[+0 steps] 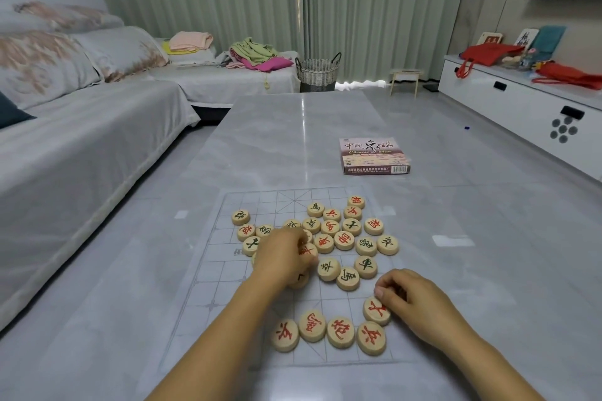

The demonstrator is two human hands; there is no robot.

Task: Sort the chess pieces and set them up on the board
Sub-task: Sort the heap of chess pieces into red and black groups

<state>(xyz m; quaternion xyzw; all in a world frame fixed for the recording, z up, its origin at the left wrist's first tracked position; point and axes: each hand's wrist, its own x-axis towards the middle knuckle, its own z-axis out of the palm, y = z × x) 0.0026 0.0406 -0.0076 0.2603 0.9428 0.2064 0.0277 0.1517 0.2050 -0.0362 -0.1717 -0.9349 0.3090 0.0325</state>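
The left hand (283,259) is curling its fingers down over the near left part of the heap and is gripping a red-lettered disc (308,251) at its fingertips; part of that disc is hidden under the fingers. The right hand (412,298) is clenching round the far right edge of another red disc (374,310), which is lying flat on the board (208,303), with thumb and curled fingers touching it.

That disc is sitting just beyond the right end of a row of four red discs (340,332) that are lying side by side near the board's near edge, close together or touching. The heap of loose discs (332,228) is spreading across the middle and far right of the board, red and dark green lettering mixed, all face up. Three green-lettered discs are lying apart from the heap, between the two hands. A few more are lying to the left of the left hand.

The board is a thin, clear sheet with a printed grid, lying flat on the grey marble-look table (277,140). The game's box (374,156) is resting closed on the table, beyond the board and to the right, well apart from the discs. A grey sofa (81,140) is standing to the left, and a woven basket (317,73) is standing by the curtains on the far side.
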